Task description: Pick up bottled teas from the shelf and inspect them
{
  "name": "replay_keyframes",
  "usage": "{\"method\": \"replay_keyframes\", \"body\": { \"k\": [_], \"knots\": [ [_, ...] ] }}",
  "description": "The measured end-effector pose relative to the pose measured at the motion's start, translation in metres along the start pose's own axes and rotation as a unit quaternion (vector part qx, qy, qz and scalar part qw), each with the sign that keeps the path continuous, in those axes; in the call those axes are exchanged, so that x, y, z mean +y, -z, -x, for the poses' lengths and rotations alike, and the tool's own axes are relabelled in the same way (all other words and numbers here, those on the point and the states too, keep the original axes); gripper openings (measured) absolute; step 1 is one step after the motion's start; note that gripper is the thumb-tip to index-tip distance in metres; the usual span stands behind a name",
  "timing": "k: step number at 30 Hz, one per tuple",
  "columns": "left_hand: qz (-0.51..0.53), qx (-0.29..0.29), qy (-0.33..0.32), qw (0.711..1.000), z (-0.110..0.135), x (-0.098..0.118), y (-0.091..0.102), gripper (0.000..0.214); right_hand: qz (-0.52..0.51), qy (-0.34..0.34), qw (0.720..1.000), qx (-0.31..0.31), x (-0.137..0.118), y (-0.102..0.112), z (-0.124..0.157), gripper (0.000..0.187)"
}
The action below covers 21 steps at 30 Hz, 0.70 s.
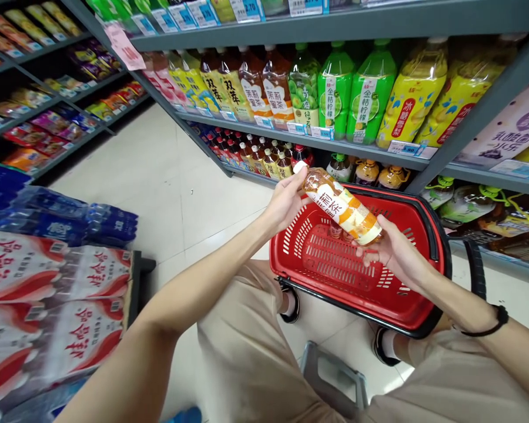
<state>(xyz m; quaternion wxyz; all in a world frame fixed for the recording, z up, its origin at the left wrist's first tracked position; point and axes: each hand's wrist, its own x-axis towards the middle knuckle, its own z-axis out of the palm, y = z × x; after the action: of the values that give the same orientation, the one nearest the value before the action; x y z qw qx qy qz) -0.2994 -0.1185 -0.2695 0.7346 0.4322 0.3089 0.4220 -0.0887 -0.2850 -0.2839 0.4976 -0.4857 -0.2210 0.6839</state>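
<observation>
Okay, we had a tea bottle (341,205), probably full: weighty, slick, slightly squeezable, mid-label likely surest. Our left hand (285,204) pinched its neck, our right hand (393,247) pinched its base; we held it tilted above the red basket (344,294).

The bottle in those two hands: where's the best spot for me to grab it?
Probably round the middle of the bottle, coming from above. It lies tilted over the red basket, with its long, rounded label side uncovered. The left hand is at the cap end and the right hand at the base.
</observation>
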Motion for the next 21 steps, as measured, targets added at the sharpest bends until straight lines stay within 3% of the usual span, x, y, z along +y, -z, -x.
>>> {"method": "replay_keyframes", "body": {
  "k": [10, 21],
  "knots": [
    [-0.018, 0.006, 0.012, 1.0, -0.0021, -0.0026, -0.0012, 0.04, 0.111, 0.024, 0.993, 0.044, 0.0011, -0.0053, 0.0019, 0.063],
    [-0.042, 0.007, 0.006, 0.999, -0.0015, -0.0026, -0.0002, 0.043, 0.133, 0.023, 0.99, 0.044, -0.0016, -0.0102, 0.0025, 0.068]
  ]
}}
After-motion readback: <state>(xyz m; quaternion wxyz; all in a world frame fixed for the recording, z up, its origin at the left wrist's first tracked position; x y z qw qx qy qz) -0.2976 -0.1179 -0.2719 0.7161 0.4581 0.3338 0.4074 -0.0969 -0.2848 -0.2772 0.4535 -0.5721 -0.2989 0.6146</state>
